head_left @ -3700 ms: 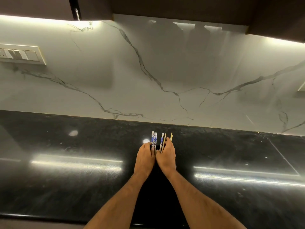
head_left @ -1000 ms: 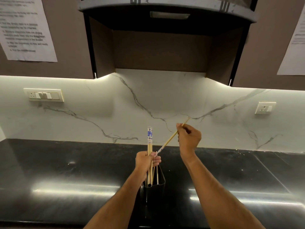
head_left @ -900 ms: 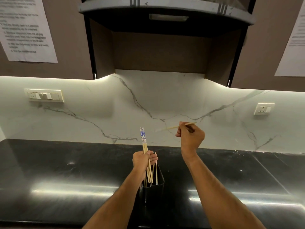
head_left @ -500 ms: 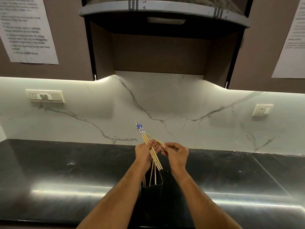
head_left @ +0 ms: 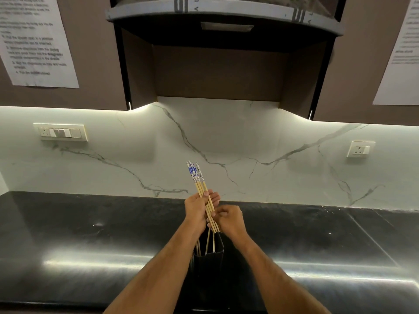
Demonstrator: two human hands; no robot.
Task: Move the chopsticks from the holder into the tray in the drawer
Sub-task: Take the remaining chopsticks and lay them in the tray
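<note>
The left hand [head_left: 196, 211] has its fingers [head_left: 214, 198] curled round a bunch of chopsticks [head_left: 202, 195], with the thumb laid across the front of the sticks. The bunch is lifted clear above the holder [head_left: 209, 259] and leans up and to the left, its painted ends topmost. The right hand [head_left: 229, 220] sits just beside the left, its fingers folded in tight against the lower part of the same bunch; they appear to pinch the sticks near their bare tips, though how many sticks they grip cannot be told.

The held chopsticks are pale wood along most of their length, with white upper ends carrying blue patterning. Their lower tips end just above the holder's mouth. A few more plain wooden chopsticks [head_left: 207, 242] stand inside the holder, leaning slightly; their upper parts are hidden behind the two hands.

The holder is a dark, square-sided container standing on the glossy black bench [head_left: 90, 245], and its lower half blends into the dark surface between the forearms, so its base is hard to make out. The drawer and tray are out of view. Behind the bench rises a white marbled wall with a switch plate [head_left: 60, 132] at the left and a socket [head_left: 360, 149] at the right. The printed sheets [head_left: 37, 41] on the cupboards above are too blurred to read
</note>
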